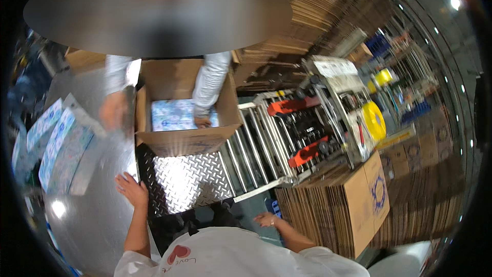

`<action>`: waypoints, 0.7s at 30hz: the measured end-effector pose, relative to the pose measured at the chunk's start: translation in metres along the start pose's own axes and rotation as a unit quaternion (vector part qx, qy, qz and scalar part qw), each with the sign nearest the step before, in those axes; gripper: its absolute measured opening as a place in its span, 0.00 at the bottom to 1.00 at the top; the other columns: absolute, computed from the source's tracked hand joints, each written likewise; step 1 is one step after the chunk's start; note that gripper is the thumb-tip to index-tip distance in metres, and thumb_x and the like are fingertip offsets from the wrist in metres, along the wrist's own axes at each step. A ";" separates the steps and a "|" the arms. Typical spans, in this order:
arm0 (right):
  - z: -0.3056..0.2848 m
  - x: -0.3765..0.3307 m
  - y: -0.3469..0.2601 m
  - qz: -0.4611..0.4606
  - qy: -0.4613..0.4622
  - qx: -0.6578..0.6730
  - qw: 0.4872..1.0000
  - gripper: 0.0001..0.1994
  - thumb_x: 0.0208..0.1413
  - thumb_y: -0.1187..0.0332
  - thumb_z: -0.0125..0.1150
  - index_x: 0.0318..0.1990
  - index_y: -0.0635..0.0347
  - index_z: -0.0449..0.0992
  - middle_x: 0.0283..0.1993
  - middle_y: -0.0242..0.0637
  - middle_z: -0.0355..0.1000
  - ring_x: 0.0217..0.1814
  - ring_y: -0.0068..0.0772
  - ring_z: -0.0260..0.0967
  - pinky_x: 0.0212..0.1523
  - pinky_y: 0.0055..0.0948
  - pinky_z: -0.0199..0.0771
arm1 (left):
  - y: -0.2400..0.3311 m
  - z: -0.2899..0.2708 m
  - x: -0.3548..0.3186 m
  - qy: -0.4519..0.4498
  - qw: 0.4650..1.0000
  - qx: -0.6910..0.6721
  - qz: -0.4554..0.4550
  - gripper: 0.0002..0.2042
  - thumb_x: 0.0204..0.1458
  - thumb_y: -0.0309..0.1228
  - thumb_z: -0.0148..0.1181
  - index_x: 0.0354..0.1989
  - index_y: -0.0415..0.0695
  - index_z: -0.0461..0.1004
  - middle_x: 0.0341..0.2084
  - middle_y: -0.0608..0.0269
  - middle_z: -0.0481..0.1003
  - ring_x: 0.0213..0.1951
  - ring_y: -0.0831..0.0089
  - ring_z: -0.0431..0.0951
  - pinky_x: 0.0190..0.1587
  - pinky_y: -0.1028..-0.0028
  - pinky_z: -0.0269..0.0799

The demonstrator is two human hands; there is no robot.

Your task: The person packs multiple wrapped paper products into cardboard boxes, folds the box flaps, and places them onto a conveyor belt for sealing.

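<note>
My left hand [132, 190] lies with fingers spread on the edge of the shiny metal table [110, 210], holding nothing. My right hand [265, 219] hangs in the air at my side, fingers loosely stretched out, near a stack of flat cardboard boxes [320, 215]. Ahead of me an open cardboard carton [187, 141] stands beside the table. Inside it lie blue-and-white printed packs [171, 115]. A co-worker opposite has one hand [203, 122] on these packs; the other hand [114, 110] is blurred above the table.
More blue-printed packs [64, 146] lie on the table's left. A diamond-plate surface [189, 179] lies before the carton, and a roller conveyor [248, 149] runs right to a taping machine with red parts [292, 105] and a yellow tape roll [374, 120]. Tall cardboard stacks [307, 10] stand behind.
</note>
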State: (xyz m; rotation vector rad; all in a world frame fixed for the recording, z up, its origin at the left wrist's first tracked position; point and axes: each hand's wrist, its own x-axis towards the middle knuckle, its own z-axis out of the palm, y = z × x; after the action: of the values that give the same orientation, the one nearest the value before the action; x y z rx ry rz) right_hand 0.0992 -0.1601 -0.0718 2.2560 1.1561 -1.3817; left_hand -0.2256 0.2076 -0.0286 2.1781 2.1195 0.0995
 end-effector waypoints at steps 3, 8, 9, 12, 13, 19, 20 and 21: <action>0.034 -0.026 0.101 0.076 0.164 0.138 0.974 0.19 0.48 0.53 0.51 0.39 0.58 0.74 0.41 0.45 0.72 0.43 0.46 0.69 0.43 0.39 0.68 | 0.013 0.019 -0.005 0.012 0.999 0.035 0.021 0.37 0.42 0.36 0.60 0.59 0.37 0.49 0.60 0.41 0.46 0.63 0.49 0.42 0.62 0.54 0.37; -0.066 -0.103 0.137 0.270 0.420 0.222 0.837 0.19 0.46 0.64 0.53 0.44 0.66 0.70 0.43 0.54 0.69 0.45 0.51 0.67 0.47 0.38 0.66 | 0.001 0.023 -0.008 0.007 0.989 0.145 0.013 0.38 0.41 0.39 0.59 0.60 0.41 0.49 0.59 0.45 0.50 0.61 0.50 0.47 0.59 0.54 0.45; -0.057 -0.112 0.173 0.246 0.537 0.165 0.789 0.14 0.44 0.64 0.54 0.35 0.65 0.70 0.36 0.58 0.68 0.41 0.55 0.66 0.41 0.43 0.67 | 0.009 0.024 -0.009 0.007 0.988 0.150 0.022 0.38 0.41 0.39 0.60 0.60 0.41 0.49 0.59 0.45 0.50 0.61 0.51 0.47 0.59 0.54 0.46; -0.096 -0.137 0.208 0.351 0.578 0.059 0.735 0.21 0.42 0.67 0.58 0.46 0.64 0.66 0.41 0.51 0.65 0.44 0.50 0.63 0.46 0.42 0.64 | -0.004 0.043 -0.005 0.052 0.984 0.166 0.031 0.38 0.40 0.39 0.60 0.60 0.40 0.49 0.59 0.45 0.51 0.61 0.51 0.48 0.58 0.54 0.46; -0.097 -0.141 0.231 0.356 0.582 0.053 0.729 0.23 0.41 0.68 0.58 0.48 0.64 0.65 0.42 0.50 0.65 0.46 0.50 0.62 0.48 0.43 0.63 | -0.005 0.037 -0.009 0.069 0.983 0.170 0.031 0.38 0.40 0.39 0.60 0.60 0.40 0.49 0.59 0.45 0.51 0.61 0.52 0.48 0.58 0.54 0.46; -0.089 -0.124 0.311 0.331 0.453 0.023 0.827 0.34 0.43 0.69 0.57 0.61 0.50 0.53 0.57 0.44 0.60 0.63 0.49 0.50 0.63 0.39 0.47 | 0.011 -0.005 -0.009 -0.002 0.999 0.050 -0.005 0.38 0.34 0.37 0.60 0.57 0.36 0.55 0.59 0.41 0.49 0.62 0.49 0.44 0.60 0.54 0.40; -0.042 -0.147 0.378 0.374 0.489 0.128 0.778 0.32 0.46 0.67 0.57 0.61 0.49 0.54 0.54 0.43 0.63 0.61 0.45 0.53 0.63 0.41 0.47 | 0.042 0.005 0.003 -0.033 0.999 0.019 0.032 0.38 0.35 0.38 0.60 0.57 0.36 0.54 0.59 0.41 0.49 0.62 0.49 0.43 0.61 0.53 0.38; -0.041 -0.131 0.387 0.414 0.470 0.144 0.766 0.28 0.47 0.66 0.56 0.58 0.52 0.56 0.51 0.42 0.64 0.57 0.44 0.55 0.59 0.40 0.51 | 0.045 -0.004 0.003 -0.032 0.999 0.023 0.024 0.38 0.35 0.38 0.59 0.57 0.36 0.54 0.59 0.41 0.49 0.62 0.49 0.43 0.61 0.53 0.37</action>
State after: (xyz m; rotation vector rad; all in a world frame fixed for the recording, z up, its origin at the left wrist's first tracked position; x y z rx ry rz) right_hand 0.3799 -0.4540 -0.0108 3.1494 -0.0799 -0.0119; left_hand -0.1817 0.2100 -0.0191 2.2267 2.0558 -0.0146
